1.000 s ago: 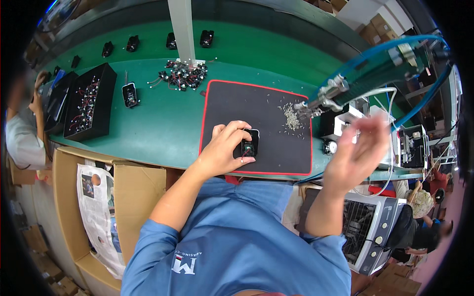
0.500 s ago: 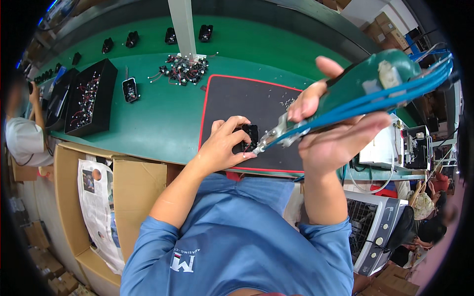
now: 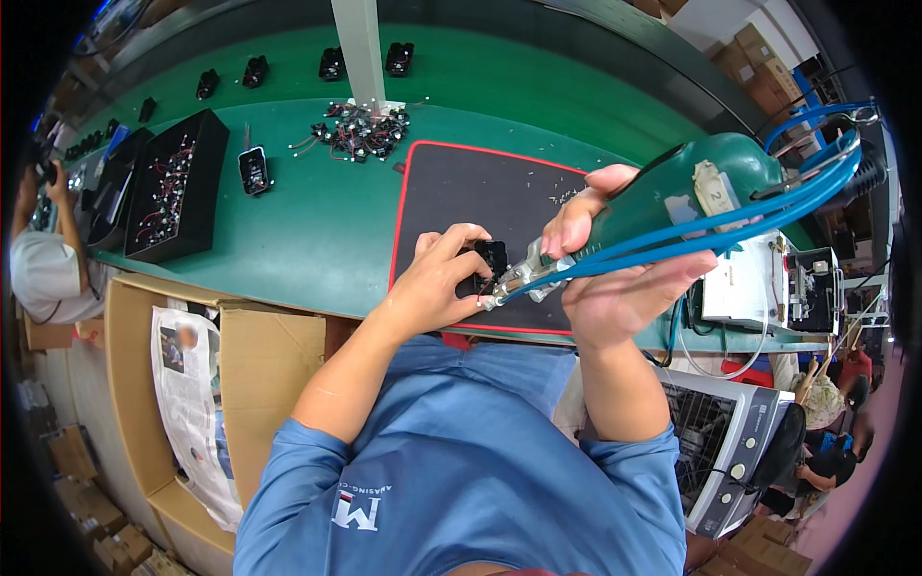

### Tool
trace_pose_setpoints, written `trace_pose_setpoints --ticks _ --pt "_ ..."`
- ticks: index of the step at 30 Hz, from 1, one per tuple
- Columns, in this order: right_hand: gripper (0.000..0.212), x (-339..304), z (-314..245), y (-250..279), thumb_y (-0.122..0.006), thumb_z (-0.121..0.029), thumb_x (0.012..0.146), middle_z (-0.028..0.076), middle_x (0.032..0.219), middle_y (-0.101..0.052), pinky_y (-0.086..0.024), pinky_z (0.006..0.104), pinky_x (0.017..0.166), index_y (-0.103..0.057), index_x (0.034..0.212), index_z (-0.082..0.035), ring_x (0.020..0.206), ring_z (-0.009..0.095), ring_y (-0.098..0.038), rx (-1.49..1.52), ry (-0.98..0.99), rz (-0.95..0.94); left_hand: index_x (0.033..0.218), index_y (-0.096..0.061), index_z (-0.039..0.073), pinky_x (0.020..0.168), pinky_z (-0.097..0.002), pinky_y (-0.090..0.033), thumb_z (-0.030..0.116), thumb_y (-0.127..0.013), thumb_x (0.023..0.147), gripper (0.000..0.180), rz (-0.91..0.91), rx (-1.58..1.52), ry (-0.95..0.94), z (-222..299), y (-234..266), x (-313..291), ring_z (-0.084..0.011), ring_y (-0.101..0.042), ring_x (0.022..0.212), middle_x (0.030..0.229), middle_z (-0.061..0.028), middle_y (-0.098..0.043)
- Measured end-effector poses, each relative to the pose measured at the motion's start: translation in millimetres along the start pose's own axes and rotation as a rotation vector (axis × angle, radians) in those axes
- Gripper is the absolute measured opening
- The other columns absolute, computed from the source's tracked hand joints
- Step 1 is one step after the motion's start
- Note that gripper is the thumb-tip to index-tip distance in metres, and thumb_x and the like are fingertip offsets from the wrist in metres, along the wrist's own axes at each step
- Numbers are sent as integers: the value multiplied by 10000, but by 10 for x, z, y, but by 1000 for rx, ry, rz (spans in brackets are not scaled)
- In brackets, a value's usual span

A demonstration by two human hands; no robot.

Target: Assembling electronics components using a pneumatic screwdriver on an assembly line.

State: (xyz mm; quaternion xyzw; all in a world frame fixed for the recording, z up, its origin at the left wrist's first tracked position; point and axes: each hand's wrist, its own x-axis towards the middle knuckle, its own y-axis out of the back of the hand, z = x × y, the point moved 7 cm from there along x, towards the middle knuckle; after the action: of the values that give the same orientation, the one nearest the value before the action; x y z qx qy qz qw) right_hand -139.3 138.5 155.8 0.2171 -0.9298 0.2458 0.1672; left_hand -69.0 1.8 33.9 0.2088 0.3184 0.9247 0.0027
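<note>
My left hand [image 3: 434, 283] is closed round a small black plastic housing [image 3: 494, 255] on the dark mat [image 3: 447, 187], thumb and fingers at its left and near sides. A green power screwdriver [image 3: 663, 197] with blue hoses lies tilted in my right hand [image 3: 615, 302], which wraps its body from below. The metal nose of the screwdriver points down left, against the housing's near right edge beside my left thumb. Whether the tip touches a screw is hidden. Thin wires show at the housing's near end.
Small pale bits like screws [image 3: 565, 195] lie on the red-edged mat. A heap of wired parts [image 3: 363, 132], another housing [image 3: 253, 171] and a black bin [image 3: 204, 197] are on the green table. An open carton [image 3: 274, 384] stands front left. A person [image 3: 53, 269] works far left.
My right hand and the screwdriver have moved left and tipped lower, the nose shifting slightly left at the housing. My left hand keeps its hold, nearly still.
</note>
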Motion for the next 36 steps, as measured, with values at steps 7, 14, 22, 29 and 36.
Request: trace_pose_setpoints --ticks 7,14,22,29,36 --pt "1109 4 -1 -30 -289 -972 846 103 777 -618 -548 341 657 -521 1278 23 677 210 -628 -123 -45 3 944 -695 121 961 -398 -376 159 -871 710 295 -5 7 -17 0 -3 -4 -251 -602 1125 1333 -81 -570" --pt "1109 73 -63 -68 -316 -969 845 82 767 -612 -540 324 640 -508 1289 29 651 189 -607 -131 -26 88 931 -698 102 957 -381 -384 277 -953 702 384 2 7 6 -43 -17 -26 -261 -607 1130 1313 -79 -594" --pt "1187 234 -442 -180 -300 -956 871 81 772 -603 -530 327 618 -453 1436 77 644 184 -600 42 21 -107 953 -687 122 966 -380 -376 239 -911 715 347 -1 -6 25 -64 -10 -21 -255 -602 1123 1332 -83 -582" --pt "1132 50 -94 -89 -255 -947 883 101 778 -611 -546 337 628 -494 1345 59 653 196 -618 -44 -6 -49 944 -680 119 983 -403 -362 193 -890 714 321 22 -33 -14 -27 6 -12 -249 -600 1107 1332 -81 -562" --pt "1109 20 -46 -57 -260 -936 894 102 781 -611 -560 336 646 -491 1338 54 664 196 -627 -47 0 -43 943 -679 117 980 -404 -361 185 -885 701 325 4 -37 5 -33 0 -13 -244 -611 1107 1322 -84 -568"
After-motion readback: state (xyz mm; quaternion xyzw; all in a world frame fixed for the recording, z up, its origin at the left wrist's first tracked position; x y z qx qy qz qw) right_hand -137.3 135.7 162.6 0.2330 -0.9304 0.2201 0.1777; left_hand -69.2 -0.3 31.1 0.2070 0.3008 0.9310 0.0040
